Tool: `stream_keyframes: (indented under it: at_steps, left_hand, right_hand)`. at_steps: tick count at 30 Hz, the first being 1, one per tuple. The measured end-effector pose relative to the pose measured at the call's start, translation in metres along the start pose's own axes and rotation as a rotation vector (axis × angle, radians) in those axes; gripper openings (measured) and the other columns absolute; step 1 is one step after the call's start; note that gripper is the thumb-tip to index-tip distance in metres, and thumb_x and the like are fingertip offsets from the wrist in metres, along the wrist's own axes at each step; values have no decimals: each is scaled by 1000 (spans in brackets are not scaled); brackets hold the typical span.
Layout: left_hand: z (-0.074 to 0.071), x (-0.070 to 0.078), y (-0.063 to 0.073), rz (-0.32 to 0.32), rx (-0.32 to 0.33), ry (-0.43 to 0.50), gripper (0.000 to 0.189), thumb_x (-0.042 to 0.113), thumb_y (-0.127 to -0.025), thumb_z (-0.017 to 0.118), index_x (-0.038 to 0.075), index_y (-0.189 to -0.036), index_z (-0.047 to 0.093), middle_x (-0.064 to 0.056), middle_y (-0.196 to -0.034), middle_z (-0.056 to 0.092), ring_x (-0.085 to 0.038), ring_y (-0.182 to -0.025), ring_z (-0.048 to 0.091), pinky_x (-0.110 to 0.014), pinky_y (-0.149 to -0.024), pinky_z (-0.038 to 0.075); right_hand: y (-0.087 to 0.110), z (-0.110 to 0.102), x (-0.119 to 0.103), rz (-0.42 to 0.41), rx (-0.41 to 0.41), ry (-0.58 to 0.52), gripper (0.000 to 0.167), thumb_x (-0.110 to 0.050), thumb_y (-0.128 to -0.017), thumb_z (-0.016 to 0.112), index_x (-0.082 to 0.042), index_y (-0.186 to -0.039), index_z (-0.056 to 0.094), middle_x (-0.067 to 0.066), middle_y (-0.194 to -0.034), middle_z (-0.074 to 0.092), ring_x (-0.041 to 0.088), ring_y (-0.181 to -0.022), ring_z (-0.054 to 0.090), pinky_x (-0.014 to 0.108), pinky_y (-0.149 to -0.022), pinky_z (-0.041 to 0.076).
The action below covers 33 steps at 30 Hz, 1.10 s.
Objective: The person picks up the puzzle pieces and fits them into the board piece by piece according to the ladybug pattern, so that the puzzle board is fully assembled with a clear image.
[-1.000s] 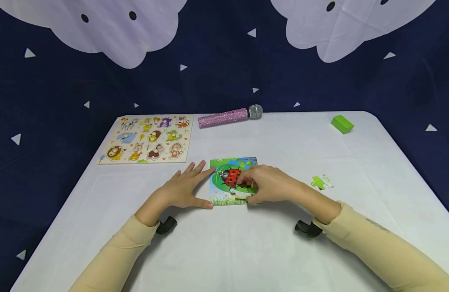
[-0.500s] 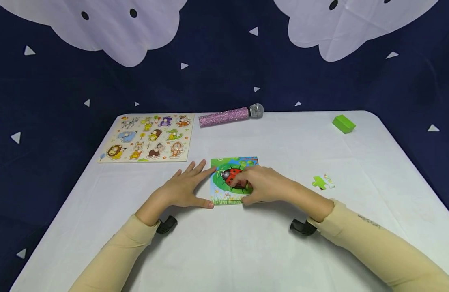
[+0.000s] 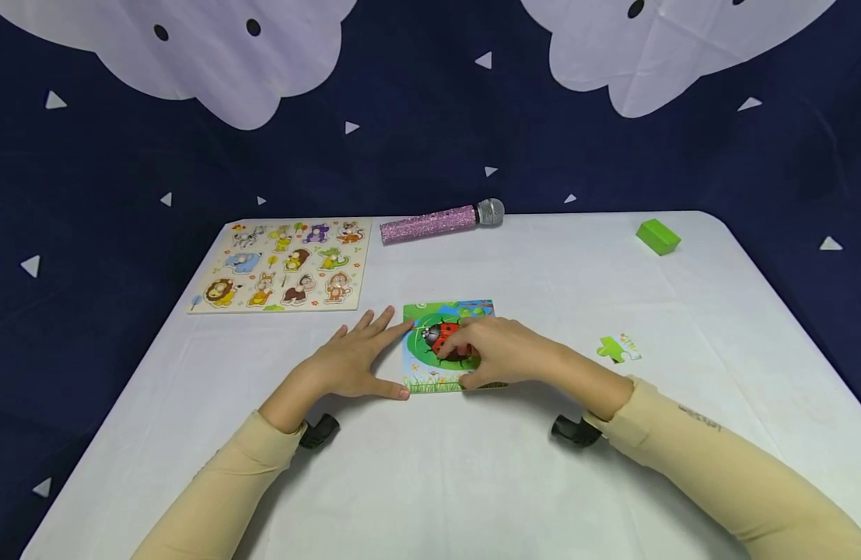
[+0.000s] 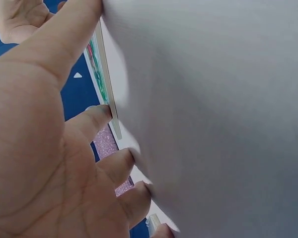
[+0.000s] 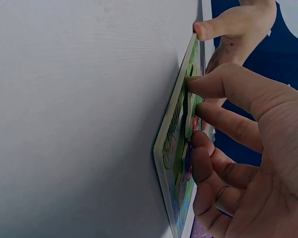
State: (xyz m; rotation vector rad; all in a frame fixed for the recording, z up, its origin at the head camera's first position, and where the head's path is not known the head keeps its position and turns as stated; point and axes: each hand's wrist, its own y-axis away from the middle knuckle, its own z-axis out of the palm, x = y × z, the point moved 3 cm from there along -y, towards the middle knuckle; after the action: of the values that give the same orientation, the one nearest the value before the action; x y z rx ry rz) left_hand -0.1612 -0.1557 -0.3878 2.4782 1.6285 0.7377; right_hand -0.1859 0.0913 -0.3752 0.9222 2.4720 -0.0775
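A small square ladybug jigsaw puzzle (image 3: 418, 375) lies in front of the person. The left hand (image 3: 342, 363) rests beside its left edge with fingers spread, thumb and index fingertip at the puzzle's side. Over the right half, the right hand (image 3: 507, 351) pinches a puzzle piece (image 5: 189, 120) between thumb and fingers; it sits slightly raised over the base in the right wrist view. This hand covers the puzzle's lower right part in the head view. Farther right, a loose green and white jigsaw piece (image 3: 617, 349) lies on the table.
An animal puzzle board (image 3: 276, 295) lies at the back left of the white table (image 3: 430, 482). Beside it is a pink glittery microphone (image 3: 437, 224). A green block (image 3: 658, 237) stands at the back right. Behind the table hangs a dark blue curtain (image 3: 416, 70).
The right hand has moved slightly left over the puzzle, bringing the piece from its lower edge down into the picture. The left hand has stayed in place.
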Motion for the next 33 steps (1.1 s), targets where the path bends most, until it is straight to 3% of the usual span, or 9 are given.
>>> stream_keyframes:
  at_steps: [33]
  left_hand:
    - [-1, 3, 1, 6, 2, -11, 113, 68, -86, 80, 30, -174, 21, -13, -183, 6, -47, -167, 8, -77, -129, 13]
  right_hand:
    - [0, -1, 0, -6, -16, -49, 32, -26, -89, 86, -25, -120, 81, -7, -100, 70, 9, -93, 60, 28, -77, 53]
